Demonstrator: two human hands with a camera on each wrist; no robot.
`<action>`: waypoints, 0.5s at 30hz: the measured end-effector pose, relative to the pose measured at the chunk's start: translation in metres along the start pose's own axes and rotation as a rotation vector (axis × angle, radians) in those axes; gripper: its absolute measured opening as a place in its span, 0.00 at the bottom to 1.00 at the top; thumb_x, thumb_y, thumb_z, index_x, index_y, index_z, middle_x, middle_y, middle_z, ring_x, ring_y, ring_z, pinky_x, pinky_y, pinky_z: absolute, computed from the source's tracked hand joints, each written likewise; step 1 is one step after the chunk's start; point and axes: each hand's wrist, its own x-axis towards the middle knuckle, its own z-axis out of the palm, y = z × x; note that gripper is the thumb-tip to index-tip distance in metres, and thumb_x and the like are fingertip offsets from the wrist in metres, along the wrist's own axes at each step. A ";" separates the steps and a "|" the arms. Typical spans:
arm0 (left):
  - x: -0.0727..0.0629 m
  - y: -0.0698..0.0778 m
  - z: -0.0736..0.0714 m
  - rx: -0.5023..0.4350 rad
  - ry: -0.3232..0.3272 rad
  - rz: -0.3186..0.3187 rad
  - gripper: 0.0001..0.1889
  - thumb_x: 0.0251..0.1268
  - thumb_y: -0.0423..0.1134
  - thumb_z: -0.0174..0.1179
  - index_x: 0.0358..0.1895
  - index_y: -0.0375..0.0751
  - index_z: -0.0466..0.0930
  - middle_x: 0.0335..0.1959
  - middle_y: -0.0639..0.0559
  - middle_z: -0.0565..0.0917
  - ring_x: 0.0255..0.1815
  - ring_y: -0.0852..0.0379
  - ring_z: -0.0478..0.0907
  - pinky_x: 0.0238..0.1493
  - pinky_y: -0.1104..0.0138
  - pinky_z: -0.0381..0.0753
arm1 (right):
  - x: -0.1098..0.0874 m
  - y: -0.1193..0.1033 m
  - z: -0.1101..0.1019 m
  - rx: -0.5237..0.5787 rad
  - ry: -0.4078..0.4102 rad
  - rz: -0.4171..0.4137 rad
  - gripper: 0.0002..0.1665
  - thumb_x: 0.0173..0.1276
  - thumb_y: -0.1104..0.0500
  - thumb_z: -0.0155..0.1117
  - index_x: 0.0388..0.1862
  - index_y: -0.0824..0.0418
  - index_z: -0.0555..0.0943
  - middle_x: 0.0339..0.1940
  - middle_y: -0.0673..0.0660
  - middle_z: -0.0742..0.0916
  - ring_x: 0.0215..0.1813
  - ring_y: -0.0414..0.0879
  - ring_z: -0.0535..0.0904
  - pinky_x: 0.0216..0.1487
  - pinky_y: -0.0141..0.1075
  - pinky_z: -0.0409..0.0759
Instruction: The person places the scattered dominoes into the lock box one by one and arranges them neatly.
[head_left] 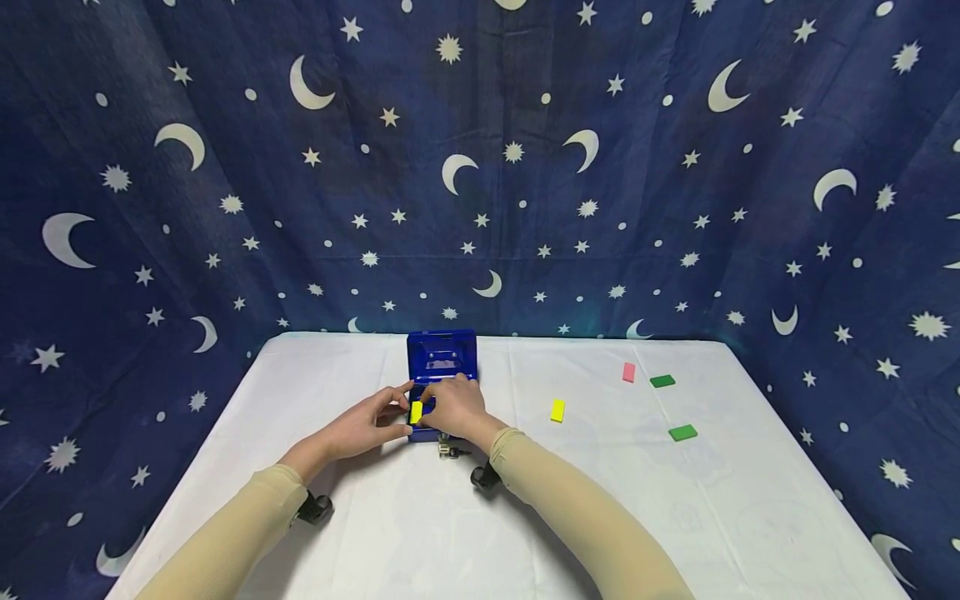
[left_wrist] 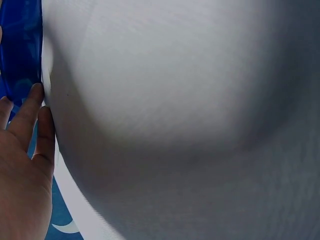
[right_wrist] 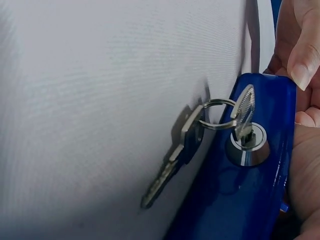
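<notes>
A small blue cash box (head_left: 442, 347) stands with its lid raised, a key (right_wrist: 245, 107) in the front lock and a second key (right_wrist: 176, 155) hanging from the ring. My right hand (head_left: 456, 407) reaches inside, fingers and thumb pinching a yellow block (head_left: 416, 412) near the left wall. The hand hides much of the interior. At the box's left end is my left hand (head_left: 372, 422), its thumb (right_wrist: 302, 76) touching the front corner. In the left wrist view its extended fingers (left_wrist: 33, 102) touch the blue side.
Right of the box, another yellow block (head_left: 557, 411) lies on the white tablecloth (head_left: 600, 500). Farther right are a pink block (head_left: 628, 372), a dark green block (head_left: 662, 381) and a lighter green block (head_left: 682, 432). A star-patterned curtain (head_left: 510, 275) hangs behind the table.
</notes>
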 end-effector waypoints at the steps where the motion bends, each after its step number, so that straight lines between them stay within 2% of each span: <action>1: 0.000 0.000 0.000 -0.001 0.000 0.002 0.20 0.70 0.46 0.67 0.54 0.41 0.70 0.82 0.52 0.55 0.73 0.44 0.68 0.72 0.49 0.67 | 0.000 0.000 0.000 -0.001 0.002 -0.001 0.23 0.59 0.39 0.77 0.52 0.43 0.88 0.49 0.44 0.89 0.50 0.50 0.76 0.50 0.45 0.72; 15: 0.000 0.001 0.002 -0.020 0.008 0.005 0.21 0.69 0.45 0.67 0.55 0.40 0.69 0.82 0.51 0.55 0.73 0.42 0.68 0.72 0.49 0.67 | 0.000 0.000 0.001 0.008 -0.004 0.008 0.24 0.60 0.40 0.76 0.54 0.44 0.87 0.51 0.43 0.89 0.50 0.50 0.76 0.51 0.46 0.72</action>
